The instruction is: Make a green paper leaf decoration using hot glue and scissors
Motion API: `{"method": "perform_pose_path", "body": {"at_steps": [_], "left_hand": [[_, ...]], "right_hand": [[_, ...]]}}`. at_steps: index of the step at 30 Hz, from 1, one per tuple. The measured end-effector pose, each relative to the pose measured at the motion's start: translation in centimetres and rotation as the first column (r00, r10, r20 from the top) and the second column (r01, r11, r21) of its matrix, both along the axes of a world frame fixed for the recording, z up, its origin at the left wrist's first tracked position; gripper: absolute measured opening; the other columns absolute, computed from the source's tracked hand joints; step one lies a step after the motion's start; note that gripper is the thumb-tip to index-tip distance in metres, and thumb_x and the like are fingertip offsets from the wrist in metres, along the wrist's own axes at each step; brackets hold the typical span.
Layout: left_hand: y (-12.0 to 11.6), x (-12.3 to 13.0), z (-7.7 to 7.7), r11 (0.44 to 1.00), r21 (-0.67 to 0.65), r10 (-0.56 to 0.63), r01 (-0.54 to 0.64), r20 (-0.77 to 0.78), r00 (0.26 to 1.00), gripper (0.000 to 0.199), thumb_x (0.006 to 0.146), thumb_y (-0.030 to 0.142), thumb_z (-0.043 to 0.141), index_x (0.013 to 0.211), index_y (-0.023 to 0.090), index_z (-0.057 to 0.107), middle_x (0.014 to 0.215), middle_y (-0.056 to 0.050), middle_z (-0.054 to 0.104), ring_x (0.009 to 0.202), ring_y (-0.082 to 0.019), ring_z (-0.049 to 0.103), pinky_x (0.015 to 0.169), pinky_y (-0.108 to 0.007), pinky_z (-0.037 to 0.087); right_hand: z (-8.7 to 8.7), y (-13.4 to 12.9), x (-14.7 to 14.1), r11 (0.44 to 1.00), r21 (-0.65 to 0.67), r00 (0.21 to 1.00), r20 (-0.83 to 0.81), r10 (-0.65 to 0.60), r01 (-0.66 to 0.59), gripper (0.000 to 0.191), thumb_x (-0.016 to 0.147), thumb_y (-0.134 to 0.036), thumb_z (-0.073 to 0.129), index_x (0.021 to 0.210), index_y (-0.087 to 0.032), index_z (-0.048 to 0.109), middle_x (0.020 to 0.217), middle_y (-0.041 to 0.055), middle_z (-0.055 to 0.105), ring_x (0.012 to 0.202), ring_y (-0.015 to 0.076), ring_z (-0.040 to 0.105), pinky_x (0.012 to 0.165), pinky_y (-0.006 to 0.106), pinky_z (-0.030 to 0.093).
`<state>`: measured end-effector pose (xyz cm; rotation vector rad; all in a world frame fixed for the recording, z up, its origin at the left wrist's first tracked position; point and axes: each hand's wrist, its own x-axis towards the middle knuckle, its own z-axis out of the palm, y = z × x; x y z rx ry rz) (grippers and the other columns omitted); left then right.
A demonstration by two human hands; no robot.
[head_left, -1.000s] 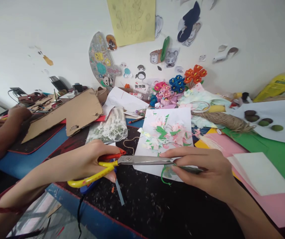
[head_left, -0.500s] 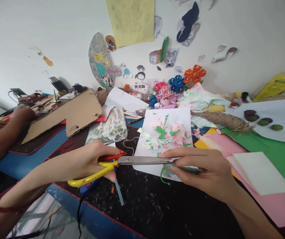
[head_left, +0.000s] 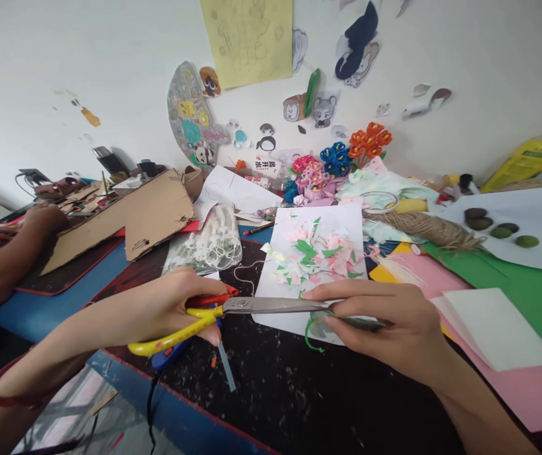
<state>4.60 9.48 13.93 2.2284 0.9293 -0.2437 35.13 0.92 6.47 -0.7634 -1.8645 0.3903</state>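
My left hand (head_left: 174, 303) is closed around the handles of a pair of scissors (head_left: 271, 306), one handle yellow and the other red. The blades lie together and point right, their tips at the fingers of my right hand (head_left: 394, 322). That hand pinches a small translucent piece with a green edge (head_left: 317, 330); most of it is hidden behind the fingers. Under the scissors is a blue glue gun (head_left: 171, 357) with a clear glue stick (head_left: 227, 366) beside it. Beyond the blades, a white sheet (head_left: 280, 227) carries pink and green paper scraps (head_left: 306, 251).
At left are a co-worker's arm (head_left: 10, 259) and cut cardboard (head_left: 157, 208). A bag of white strings (head_left: 209, 243) lies mid-table. On the right are twine (head_left: 422, 227), green paper (head_left: 479, 272) and a white pad (head_left: 498, 328). Craft flowers (head_left: 370, 142) stand by the wall.
Almost nothing differs. Both hands, the scissors and the pinched piece stay in the same place, with only a very slight shift of the view.
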Motion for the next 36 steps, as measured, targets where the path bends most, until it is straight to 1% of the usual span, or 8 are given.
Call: {"method": "perform_pose_path", "body": {"at_steps": [5, 11, 20, 24, 27, 31, 33, 36], "left_hand": [[-0.2, 0.25, 0.25, 1.0, 0.01, 0.009, -0.009, 0.009, 1.0, 0.028, 0.088, 0.044, 0.071, 0.081, 0.019, 0.06, 0.068, 0.004, 0.064, 0.058, -0.01, 0.049, 0.054, -0.024, 0.031], [-0.15, 0.11, 0.16, 1.0, -0.006, -0.003, 0.003, 0.009, 1.0, 0.03, 0.09, 0.046, 0.069, 0.081, 0.019, 0.058, 0.069, 0.003, 0.065, 0.058, -0.01, 0.048, 0.053, -0.025, 0.031], [0.05, 0.16, 0.06, 1.0, -0.005, -0.017, 0.017, 0.019, 1.0, 0.027, 0.09, 0.042, 0.071, 0.079, 0.019, 0.061, 0.068, 0.004, 0.065, 0.058, -0.01, 0.049, 0.054, -0.025, 0.029], [0.08, 0.04, 0.1, 0.999, 0.031, -0.031, 0.03, 0.029, 0.999, 0.024, 0.089, 0.039, 0.072, 0.078, 0.02, 0.062, 0.067, 0.005, 0.063, 0.059, -0.01, 0.05, 0.055, -0.025, 0.028], [0.11, 0.01, 0.11, 0.999, 0.026, -0.029, 0.028, 0.045, 0.999, 0.028, 0.088, 0.04, 0.073, 0.075, 0.019, 0.061, 0.065, 0.005, 0.062, 0.058, -0.009, 0.049, 0.054, -0.025, 0.028], [0.07, -0.05, -0.05, 0.999, 0.008, -0.039, 0.039, 0.051, 0.998, 0.035, 0.088, 0.043, 0.073, 0.07, 0.018, 0.057, 0.061, 0.005, 0.058, 0.055, -0.009, 0.043, 0.052, -0.024, 0.028], [0.06, -0.22, -0.19, 1.0, 0.006, -0.011, 0.011, 0.069, 0.998, 0.035, 0.088, 0.045, 0.072, 0.071, 0.018, 0.058, 0.06, 0.004, 0.055, 0.054, -0.009, 0.041, 0.05, -0.024, 0.028], [0.22, -0.7, -0.42, 0.994, 0.024, 0.105, -0.11, 0.151, 0.983, 0.036, 0.09, 0.05, 0.065, 0.077, 0.017, 0.061, 0.061, 0.003, 0.054, 0.055, -0.01, 0.042, 0.05, -0.023, 0.03]], "right_hand": [[0.12, -0.09, -0.07, 1.0, -0.013, 1.0, 0.005, -0.008, 0.008, 0.021, 0.083, -0.002, 0.069, 0.076, -0.022, 0.068, 0.1, 0.0026, 0.081, 0.086, 0.016, 0.078, 0.08, 0.021, 0.063], [0.12, -0.08, -0.09, 1.0, -0.017, 1.0, 0.004, -0.009, 0.009, 0.021, 0.084, -0.003, 0.068, 0.077, -0.023, 0.07, 0.1, 0.0025, 0.081, 0.085, 0.0169, 0.079, 0.078, 0.024, 0.064], [0.15, -0.07, -0.05, 1.0, 0.005, 1.0, 0.013, -0.01, 0.01, 0.021, 0.082, -0.002, 0.069, 0.077, -0.022, 0.07, 0.1, 0.0029, 0.082, 0.085, 0.0165, 0.079, 0.079, 0.022, 0.064], [0.18, -0.05, -0.13, 1.0, -0.001, 1.0, 0.01, -0.02, 0.02, 0.021, 0.082, -0.003, 0.069, 0.075, -0.023, 0.07, 0.099, 0.003, 0.082, 0.084, 0.0178, 0.079, 0.077, 0.023, 0.065], [0.15, -0.05, -0.22, 1.0, -0.004, 1.0, 0.005, -0.024, 0.024, 0.022, 0.082, -0.003, 0.068, 0.075, -0.023, 0.071, 0.099, 0.0028, 0.082, 0.083, 0.0182, 0.079, 0.076, 0.024, 0.066], [0.06, -0.03, -0.21, 0.999, -0.019, 0.999, -0.005, -0.036, 0.036, 0.02, 0.084, -0.005, 0.068, 0.077, -0.023, 0.071, 0.1, 0.0033, 0.082, 0.088, 0.0197, 0.079, 0.079, 0.027, 0.066], [0.02, 0.0, -0.16, 0.999, -0.026, 0.999, -0.014, -0.041, 0.041, 0.019, 0.085, -0.006, 0.068, 0.077, -0.024, 0.071, 0.1, 0.0039, 0.082, 0.09, 0.0212, 0.079, 0.08, 0.029, 0.066], [-0.04, 0.05, -0.08, 0.999, -0.033, 0.999, -0.028, -0.024, 0.023, 0.019, 0.085, -0.006, 0.067, 0.078, -0.023, 0.07, 0.099, 0.0045, 0.082, 0.09, 0.0217, 0.079, 0.08, 0.03, 0.066]]}}
